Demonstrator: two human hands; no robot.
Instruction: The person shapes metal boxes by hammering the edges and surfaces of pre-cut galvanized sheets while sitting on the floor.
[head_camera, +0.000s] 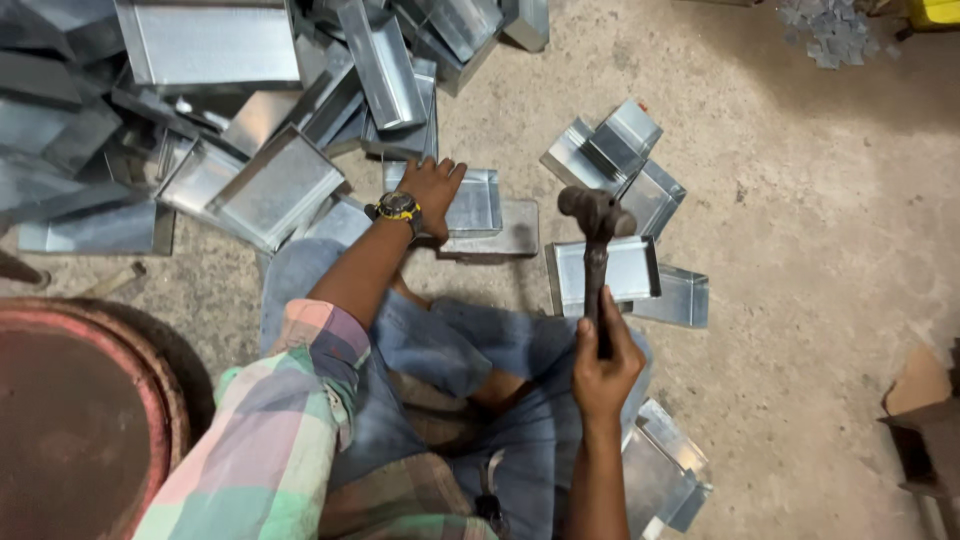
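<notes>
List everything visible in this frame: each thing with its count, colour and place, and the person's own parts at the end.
Hammer: one, dark head and handle, raised upright over the floor at centre.
Folded sheet-metal trays: many, grey, heaped at upper left; a few more loose at centre right.
Tray under the left hand: one, grey, on a flat metal block.
Tray behind the hammer: one, grey, on the floor.
Small metal scraps: a pile, grey, top right.
Round rusty drum rim: one, reddish brown, lower left.
Concrete floor: grey-brown.
Wristwatch: one, black and yellow, on the left wrist.
Left hand: pressed flat on the tray, plaid sleeve behind.
Right hand: gripping the hammer handle.
</notes>
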